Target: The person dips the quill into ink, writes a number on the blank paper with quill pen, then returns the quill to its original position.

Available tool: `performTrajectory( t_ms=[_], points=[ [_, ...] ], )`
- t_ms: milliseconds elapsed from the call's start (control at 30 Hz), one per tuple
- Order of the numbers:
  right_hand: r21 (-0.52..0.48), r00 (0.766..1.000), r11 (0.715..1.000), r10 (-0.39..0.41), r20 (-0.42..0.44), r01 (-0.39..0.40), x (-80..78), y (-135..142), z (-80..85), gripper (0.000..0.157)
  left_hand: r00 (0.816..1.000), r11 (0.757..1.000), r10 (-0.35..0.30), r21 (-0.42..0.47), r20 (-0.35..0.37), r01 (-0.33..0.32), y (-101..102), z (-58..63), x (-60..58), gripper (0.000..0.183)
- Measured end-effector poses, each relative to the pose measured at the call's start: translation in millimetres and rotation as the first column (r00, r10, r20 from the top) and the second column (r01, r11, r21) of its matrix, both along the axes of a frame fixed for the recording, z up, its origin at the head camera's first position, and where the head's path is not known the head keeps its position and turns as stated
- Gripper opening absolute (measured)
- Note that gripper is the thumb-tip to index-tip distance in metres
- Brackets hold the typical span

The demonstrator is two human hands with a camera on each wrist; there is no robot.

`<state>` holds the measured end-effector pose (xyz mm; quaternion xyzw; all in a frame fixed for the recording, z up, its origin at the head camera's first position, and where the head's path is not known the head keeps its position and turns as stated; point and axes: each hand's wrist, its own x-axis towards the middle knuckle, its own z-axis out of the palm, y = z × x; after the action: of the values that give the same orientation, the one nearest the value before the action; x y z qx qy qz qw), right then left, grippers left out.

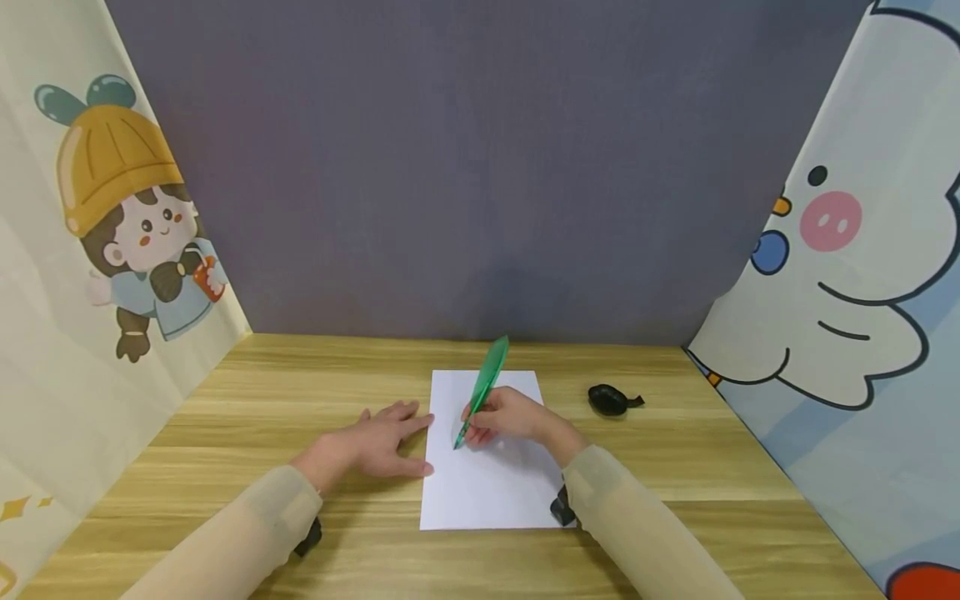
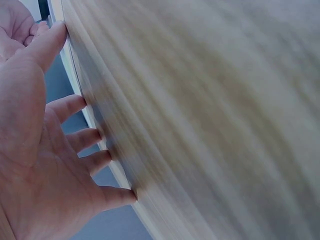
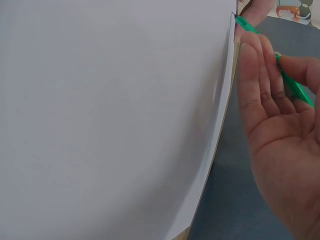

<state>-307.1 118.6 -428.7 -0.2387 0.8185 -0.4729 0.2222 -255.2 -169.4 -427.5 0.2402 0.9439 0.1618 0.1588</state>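
Observation:
A white sheet of paper [image 1: 480,500] lies on the wooden table. My right hand [image 1: 510,412] pinches a green feather-shaped pen [image 1: 489,375] between thumb and fingers, low on its shaft. The pen leans with its feather end up and away, its tip right at the paper's surface. In the right wrist view the green pen [image 3: 295,90] passes behind the fingers, its tip close over the sheet. My left hand [image 1: 381,442] rests spread on the table, thumb and index fingertips at the paper's left edge. The left wrist view shows its fingertips [image 2: 125,195] pressed against the wood.
A small black oval thing with a flared tail [image 1: 609,400] lies on the table, right of the paper. Behind the table [image 1: 247,400] rises a dark grey panel [image 1: 480,167]. Cartoon-printed cloths flank it, a cream one [image 1: 45,333] left and a blue-white one [image 1: 885,450] right.

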Motion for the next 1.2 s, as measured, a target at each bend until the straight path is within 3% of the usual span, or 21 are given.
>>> performTrajectory(
  t_ms=[1200],
  points=[
    [0.008, 0.994, 0.994, 0.107, 0.016, -0.107, 18.2, 18, -1.0, 0.022, 1.0, 1.0, 0.004, 0.007, -0.016, -0.004, 1, -0.4, 3.0, 0.093]
  ],
)
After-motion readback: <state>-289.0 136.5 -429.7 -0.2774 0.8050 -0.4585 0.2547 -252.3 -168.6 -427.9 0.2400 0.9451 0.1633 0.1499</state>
